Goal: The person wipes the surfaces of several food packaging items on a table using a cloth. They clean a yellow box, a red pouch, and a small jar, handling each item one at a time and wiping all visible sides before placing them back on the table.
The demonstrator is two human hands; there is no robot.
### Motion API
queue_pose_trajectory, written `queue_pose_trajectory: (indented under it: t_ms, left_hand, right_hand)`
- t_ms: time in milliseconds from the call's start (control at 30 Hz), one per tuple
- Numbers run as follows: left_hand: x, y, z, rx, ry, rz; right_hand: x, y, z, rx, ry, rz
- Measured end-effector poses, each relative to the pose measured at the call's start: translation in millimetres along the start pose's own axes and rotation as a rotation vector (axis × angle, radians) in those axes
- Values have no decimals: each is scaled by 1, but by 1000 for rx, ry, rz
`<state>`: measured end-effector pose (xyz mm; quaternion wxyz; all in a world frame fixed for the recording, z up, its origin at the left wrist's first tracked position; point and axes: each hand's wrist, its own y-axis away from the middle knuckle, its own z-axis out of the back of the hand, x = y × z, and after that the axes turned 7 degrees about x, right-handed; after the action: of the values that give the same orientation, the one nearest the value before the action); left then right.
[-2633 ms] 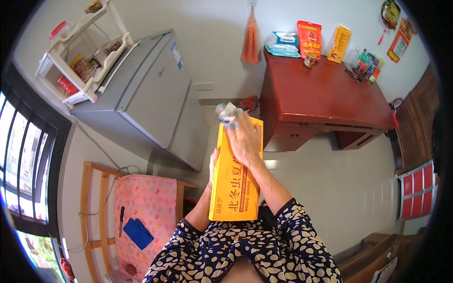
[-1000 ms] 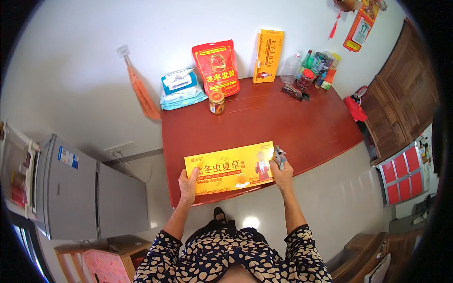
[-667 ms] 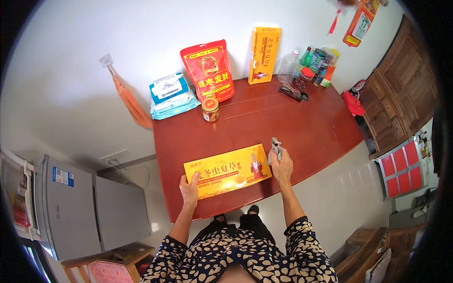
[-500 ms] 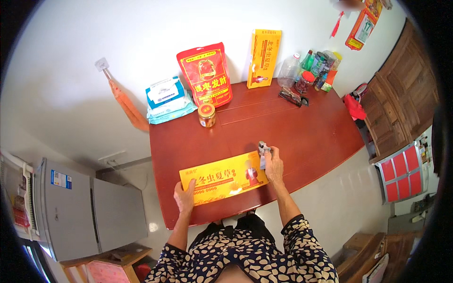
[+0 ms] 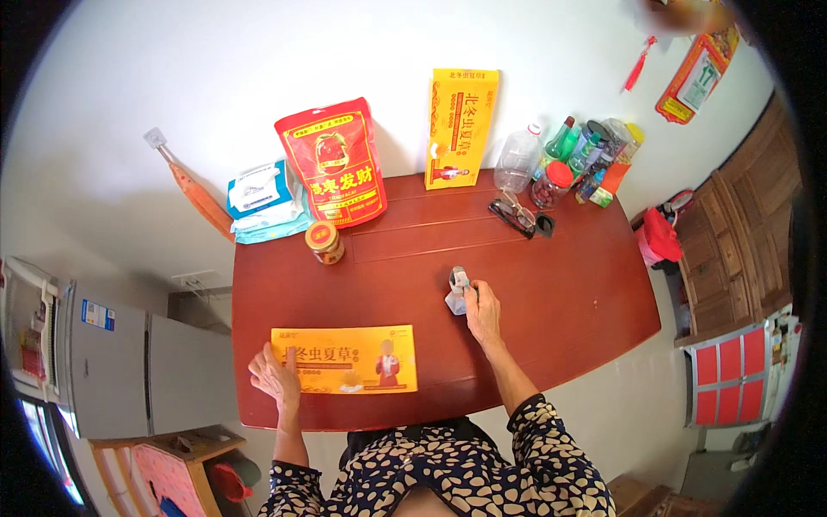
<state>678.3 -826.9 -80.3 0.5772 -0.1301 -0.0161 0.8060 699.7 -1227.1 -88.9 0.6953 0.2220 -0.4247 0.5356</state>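
A flat yellow box (image 5: 353, 362) with dark printing and a small figure lies near the front left of the red-brown table (image 5: 551, 327). My left hand (image 5: 277, 377) grips its left end, with a finger across the top face. To the right of the box, my right hand (image 5: 484, 314) is closed on a small grey-and-white object (image 5: 457, 289) resting on the table. Its upper part looks crumpled or uneven, and a pale grey part shows below; its kind is unclear. A gap of bare table separates it from the box.
Along the wall stand wet wipe packs (image 5: 265, 200), a red pouch (image 5: 338, 164), an upright yellow box (image 5: 461, 129), a clear bottle (image 5: 519, 159) and several jars. A small gold-lidded jar (image 5: 325, 242) and eyeglasses (image 5: 514, 214) sit nearer. A grey fridge (image 5: 189, 370) stands left.
The yellow box has moved left with my left hand, away from the grey-and-white object in my right hand. The head view has shifted too.
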Motion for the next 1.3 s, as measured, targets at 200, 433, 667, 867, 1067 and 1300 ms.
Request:
queue_pose_trajectory:
  t_ms: [200, 433, 667, 867, 1067, 1300]
  left_hand:
    - [-141, -41, 34, -175, 376, -368]
    - [-333, -157, 5, 207, 1094, -447]
    - [-445, -225, -1, 266, 1197, -443]
    - [-464, -248, -20, 224, 1185, -528]
    - [-463, -194, 12, 500, 1524, -655]
    - [-423, -105, 41, 436, 1703, -525]
  right_hand:
    - [-24, -23, 28, -51, 215, 204]
    - [-48, -26, 33, 36, 422, 364]
    - [-48, -28, 39, 48, 374, 344]
    - [-46, -27, 37, 44, 322, 316]
    - [-46, -26, 37, -10, 276, 297]
    - [-57, -19, 35, -261, -111, 154]
